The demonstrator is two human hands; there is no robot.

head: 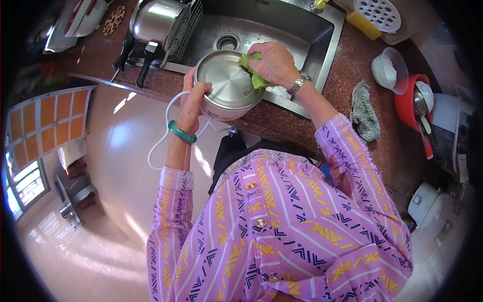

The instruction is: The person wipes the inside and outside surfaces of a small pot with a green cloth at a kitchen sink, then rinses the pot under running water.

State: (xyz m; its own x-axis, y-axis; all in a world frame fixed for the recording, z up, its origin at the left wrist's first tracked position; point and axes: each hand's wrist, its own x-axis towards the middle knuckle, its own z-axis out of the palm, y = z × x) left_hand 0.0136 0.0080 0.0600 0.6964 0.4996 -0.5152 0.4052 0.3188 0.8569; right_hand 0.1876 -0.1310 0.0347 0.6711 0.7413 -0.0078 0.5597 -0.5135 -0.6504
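A round, metal-topped appliance (224, 83) with a pale lower body is held up at the sink's front edge. My left hand (193, 100) grips its left side, the thumb on the metal rim. From near that hand a white power cord (154, 143) loops down over the floor. My right hand (277, 62) pinches a crumpled green cloth (259, 80) and presses it to the right side of the rim. The cloth is partly hidden under my fingers. Behind the appliance lies the stainless steel sink (298, 24), with its drain (227, 42) showing just beyond the rim.
A metal pot (156, 20) with black handles leans by a wire rack (186, 32) at the sink's left. On the right counter lie a grey cloth (364, 113), a yellow sponge (363, 25), a clear plastic bowl (402, 70) and a red bowl (403, 104).
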